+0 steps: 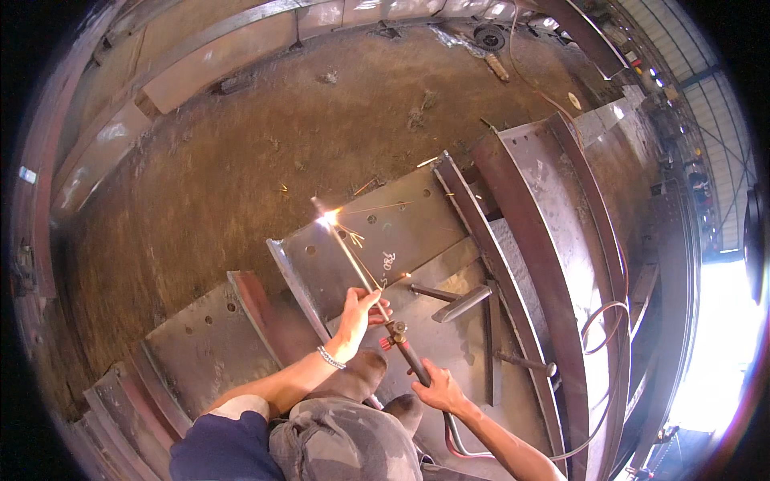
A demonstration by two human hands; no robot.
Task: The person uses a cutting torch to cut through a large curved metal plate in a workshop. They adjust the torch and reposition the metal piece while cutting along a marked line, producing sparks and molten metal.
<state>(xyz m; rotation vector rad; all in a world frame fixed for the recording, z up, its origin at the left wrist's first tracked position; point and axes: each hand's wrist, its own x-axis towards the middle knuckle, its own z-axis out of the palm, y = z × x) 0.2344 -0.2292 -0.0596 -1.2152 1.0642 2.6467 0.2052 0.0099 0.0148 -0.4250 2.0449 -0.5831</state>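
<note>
The cutting torch (pixel 365 276) runs as a long thin tube from the lower centre up toward 11 o'clock, its tip throwing a bright flame and sparks (pixel 329 216) onto a grey steel plate (pixel 385 228) drilled with small holes. The left hand (pixel 359 309) steadies the tube midway, fingers curled loosely around it, a bracelet on the wrist. The right hand (pixel 437 389) sits at 5 o'clock of the left, fingers wrapped tight around the dark handle just below the red valve (pixel 388 343). Hoses (pixel 597 337) loop away at 3 o'clock over rusty steel beams (pixel 545 240). A hammer (pixel 453 301) lies on the plate at 2 o'clock of the right hand. Another drilled plate (pixel 200 345) lies at 9 o'clock. Dirt floor (pixel 241 144) fills the upper view.
</note>
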